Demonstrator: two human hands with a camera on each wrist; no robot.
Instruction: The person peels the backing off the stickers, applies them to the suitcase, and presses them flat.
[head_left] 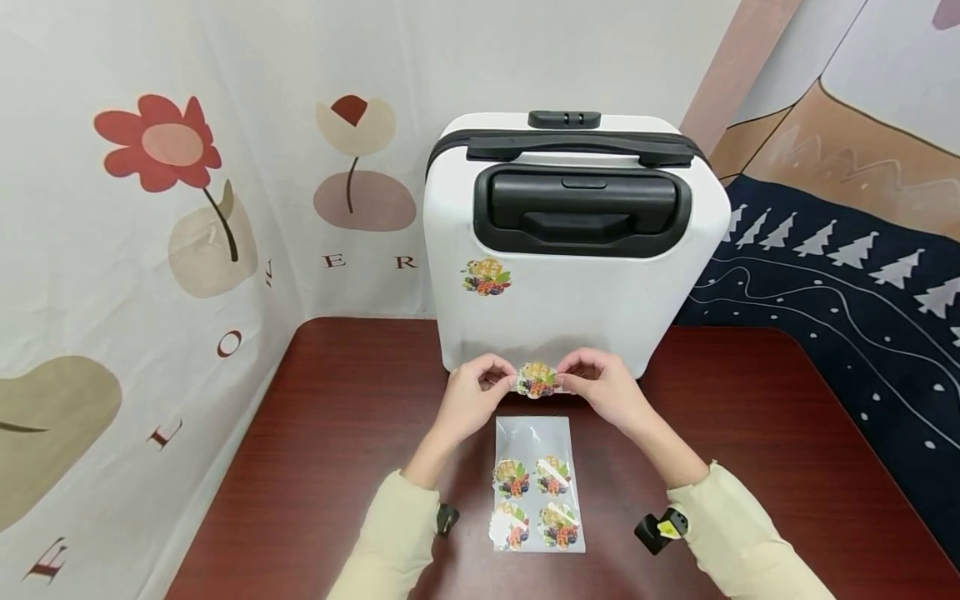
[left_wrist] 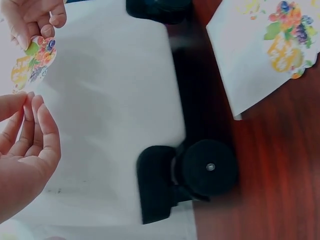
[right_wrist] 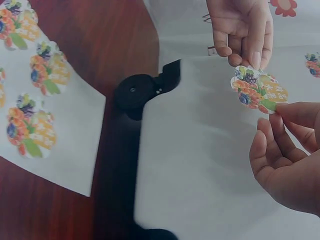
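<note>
A fruit-printed sticker (head_left: pixel 537 380) is stretched between both hands, low in front of the white suitcase (head_left: pixel 570 308). My left hand (head_left: pixel 471 396) pinches its left edge between thumb and fingers; my right hand (head_left: pixel 609 390) pinches the right edge. In the right wrist view the sticker (right_wrist: pixel 257 90) shows its printed face, with berries, leaves and yellow lettering. A matching sticker (head_left: pixel 486 277) is on the suitcase front, left of centre under the handle recess. On the table, just below the hands, lies a sticker sheet (head_left: pixel 517 433) with several more fruit stickers on its lower part.
The suitcase stands upright at the back of the brown table (head_left: pixel 345 467), its black handle (head_left: pixel 581 204) facing up front. One black wheel (left_wrist: pixel 210 166) shows in the left wrist view. Printed cloth (head_left: pixel 360 50) hangs behind and at the sides.
</note>
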